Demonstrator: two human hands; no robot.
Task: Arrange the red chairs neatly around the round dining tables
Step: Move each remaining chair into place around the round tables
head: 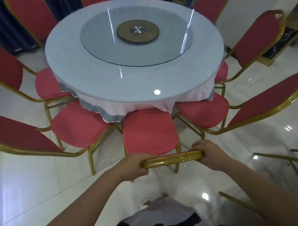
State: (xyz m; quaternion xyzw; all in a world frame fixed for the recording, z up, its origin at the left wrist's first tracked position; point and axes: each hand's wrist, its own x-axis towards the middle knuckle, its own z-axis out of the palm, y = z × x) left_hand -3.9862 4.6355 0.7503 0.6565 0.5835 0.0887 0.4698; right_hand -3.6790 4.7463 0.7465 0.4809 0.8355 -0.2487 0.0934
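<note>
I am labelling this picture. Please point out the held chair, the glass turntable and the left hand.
held red chair [149,129]: head view, seat cushion.
glass turntable [100,43]: head view, glass left of hub.
left hand [134,164]: head view, back of hand.

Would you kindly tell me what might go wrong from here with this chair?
The tablecloth reaches the seat of the held chair, so pushing it in might snag or drag the cloth. Neighbouring seats sit close on both sides; an uneven push from the left hand or right hand could knock their frames.
</note>
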